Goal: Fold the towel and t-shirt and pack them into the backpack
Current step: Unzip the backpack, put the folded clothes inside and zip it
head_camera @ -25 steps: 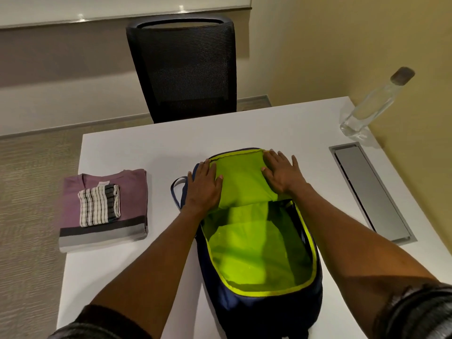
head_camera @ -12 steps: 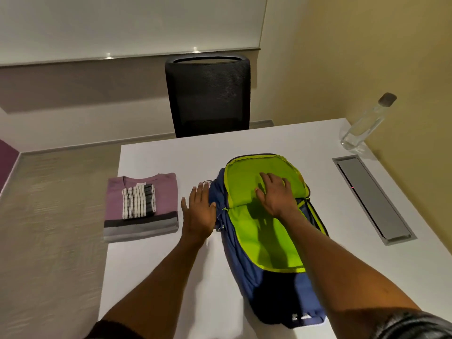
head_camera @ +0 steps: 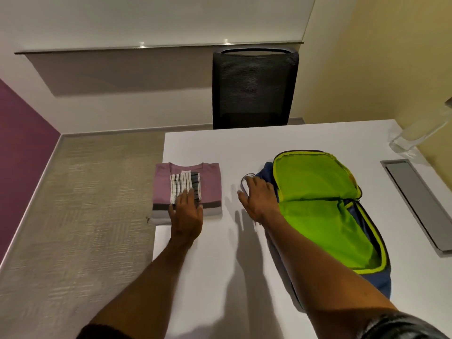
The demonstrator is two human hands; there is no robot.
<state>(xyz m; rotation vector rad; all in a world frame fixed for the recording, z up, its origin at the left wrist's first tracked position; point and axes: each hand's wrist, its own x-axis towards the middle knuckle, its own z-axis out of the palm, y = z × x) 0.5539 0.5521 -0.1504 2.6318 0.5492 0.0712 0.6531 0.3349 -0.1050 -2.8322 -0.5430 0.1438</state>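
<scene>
Chair [head_camera: 254, 89] behind table [head_camera: 269, 143]; blurred bottle [head_camera: 415, 133], perhaps glass, right of open backpack [head_camera: 315, 187].

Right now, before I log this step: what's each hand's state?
Left hand: open, flat on the folded towel and t-shirt.
Right hand: open, holding nothing, beside the backpack.

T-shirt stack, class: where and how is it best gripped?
Probably by its two side edges, fingers slid underneath from left and right, thumbs on top. The folded t-shirt lies flat with the small towel resting on it, so a level lift keeps both together.
</scene>
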